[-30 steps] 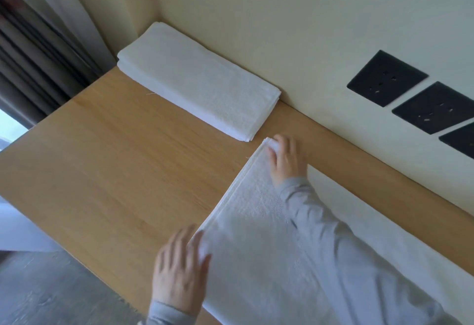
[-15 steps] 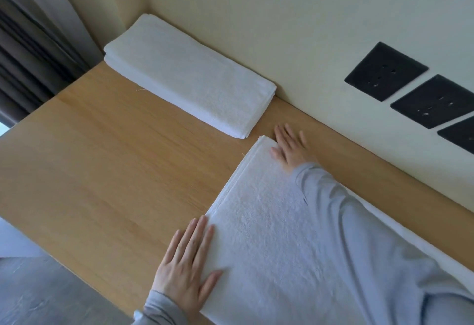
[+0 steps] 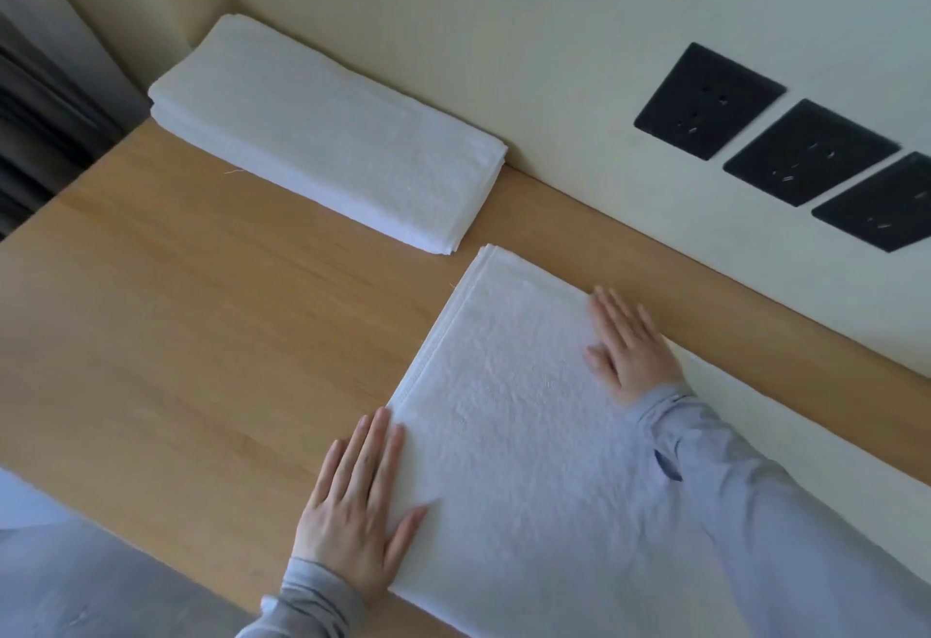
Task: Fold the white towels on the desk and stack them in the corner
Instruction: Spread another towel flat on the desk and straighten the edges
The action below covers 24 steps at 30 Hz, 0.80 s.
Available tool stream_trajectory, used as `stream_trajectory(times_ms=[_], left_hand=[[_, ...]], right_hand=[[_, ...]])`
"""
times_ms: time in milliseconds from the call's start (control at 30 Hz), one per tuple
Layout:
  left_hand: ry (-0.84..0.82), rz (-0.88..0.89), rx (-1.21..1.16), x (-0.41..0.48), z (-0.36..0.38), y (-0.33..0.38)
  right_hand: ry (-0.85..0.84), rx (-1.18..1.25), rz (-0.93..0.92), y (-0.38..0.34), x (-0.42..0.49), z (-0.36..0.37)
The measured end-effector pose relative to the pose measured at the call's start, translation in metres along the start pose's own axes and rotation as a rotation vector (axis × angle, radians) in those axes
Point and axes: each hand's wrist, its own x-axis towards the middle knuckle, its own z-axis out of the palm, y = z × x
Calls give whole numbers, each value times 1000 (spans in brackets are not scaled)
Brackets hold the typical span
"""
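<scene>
A white towel (image 3: 509, 416), folded over once, lies flat on the wooden desk (image 3: 201, 335) in front of me. My left hand (image 3: 360, 506) lies flat with straight fingers on its near left corner, partly on the wood. My right hand (image 3: 629, 343) presses flat on the towel's far edge, fingers straight. A stack of folded white towels (image 3: 327, 133) sits in the far left corner against the wall, apart from the towel under my hands.
Three black wall sockets (image 3: 811, 151) are set in the cream wall at the right. Dark curtains (image 3: 45, 123) hang at the left. The desk's near edge drops to a grey floor (image 3: 75, 587) at the lower left.
My right hand let go of the towel's far corner, flattened, and slid back along the far edge. My left hand went flat on the near corner.
</scene>
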Motion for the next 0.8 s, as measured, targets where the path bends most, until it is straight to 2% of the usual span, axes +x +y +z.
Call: stream_trajectory(times_ms=[100, 167, 300, 400, 467, 633, 733, 800], left_hand=[[-3, -8, -5, 1, -3, 1], [-18, -19, -1, 1, -5, 2], [-60, -47, 11, 1, -8, 4], [-58, -43, 17, 1, -8, 4], [-51, -41, 21, 1, -6, 4], [-28, -32, 34, 2, -5, 5], [-31, -40, 33, 0, -10, 8], [-18, -74, 22, -2, -13, 15]], right_hand=[[-31, 3, 265, 11, -1, -3], [83, 70, 291, -31, -11, -7], [243, 260, 137, -159, -49, 2], [141, 223, -81, -209, -87, 22], [81, 175, -92, -179, -107, 33], [16, 162, 394, -55, -149, 31], [-4, 152, 542, -42, -150, 26], [66, 201, 587, -62, -142, 18]])
